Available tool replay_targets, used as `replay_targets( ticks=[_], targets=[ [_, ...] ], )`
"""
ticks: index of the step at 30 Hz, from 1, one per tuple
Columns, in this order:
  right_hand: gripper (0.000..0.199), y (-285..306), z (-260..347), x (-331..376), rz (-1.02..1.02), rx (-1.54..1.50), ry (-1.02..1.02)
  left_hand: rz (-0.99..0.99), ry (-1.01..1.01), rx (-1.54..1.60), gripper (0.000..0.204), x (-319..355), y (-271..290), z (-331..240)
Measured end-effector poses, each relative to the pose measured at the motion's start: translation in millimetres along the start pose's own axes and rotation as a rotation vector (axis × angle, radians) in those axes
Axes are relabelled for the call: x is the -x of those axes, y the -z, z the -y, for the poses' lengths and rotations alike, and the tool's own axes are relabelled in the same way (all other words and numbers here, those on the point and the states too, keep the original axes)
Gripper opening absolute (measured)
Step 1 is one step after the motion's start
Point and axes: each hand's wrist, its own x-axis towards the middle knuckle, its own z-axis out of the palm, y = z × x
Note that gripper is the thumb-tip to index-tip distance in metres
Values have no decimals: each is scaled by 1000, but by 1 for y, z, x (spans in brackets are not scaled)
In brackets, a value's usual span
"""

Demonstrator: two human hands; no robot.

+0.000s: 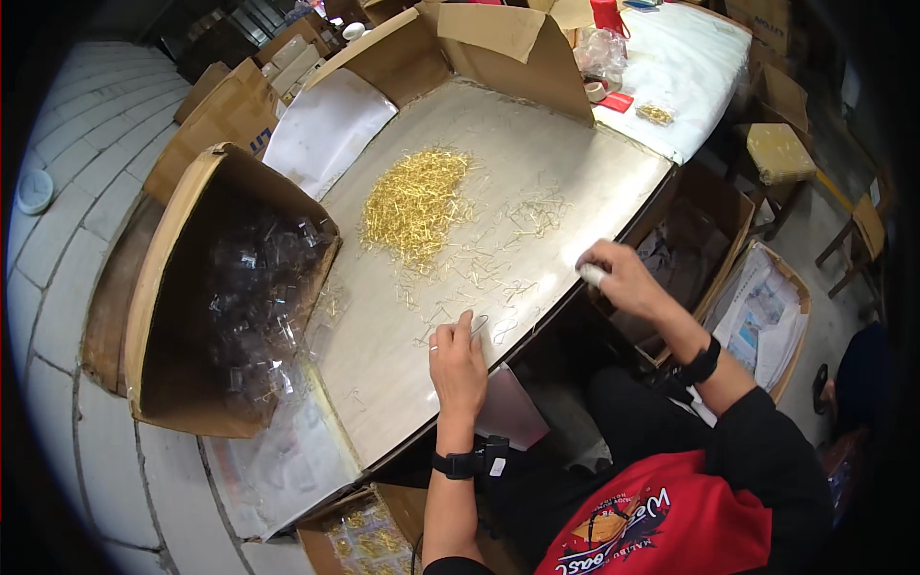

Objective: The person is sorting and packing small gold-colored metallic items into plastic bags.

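Observation:
My left hand (458,369) lies palm down at the table's near edge, fingers stretched forward among loose bent wire hooks (503,326). A thin dark wire loop shows beside its fingertips; I cannot tell whether they grip it. My right hand (618,278) is raised just past the right edge of the table, its fingers curled together with a white wrap at the thumb. Whatever it holds, if anything, is hidden. Farther in, a heap of gold-coloured wire hooks (417,206) sits on the grey tabletop (575,182), with silvery ones (537,211) scattered to its right.
A tipped cardboard box (182,287) of clear plastic pieces (259,316) stands at left. Cardboard flaps (489,34) wall the table's far side. A white-covered table (685,67) holds bagged gold pieces (655,114). Open boxes (757,297) lie below right; another (402,508) below left.

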Motion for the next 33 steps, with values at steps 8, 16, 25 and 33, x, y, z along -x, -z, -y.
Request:
replay_targets(
  ticks=[8,16,25,33],
  targets=[
    [23,33,-28,-114,60,545,288,169,-73,-181,35,2,-2,3],
    [26,26,-36,-132,279,755,269,140,-175,-197,42,32,13,3],
    [22,31,-34,-128,-33,355,128,21,-208,-185,37,45,7,6],
    [18,9,-1,-97,85,133,-48,-66,-252,-201,27,46,-4,-1]
  ],
)
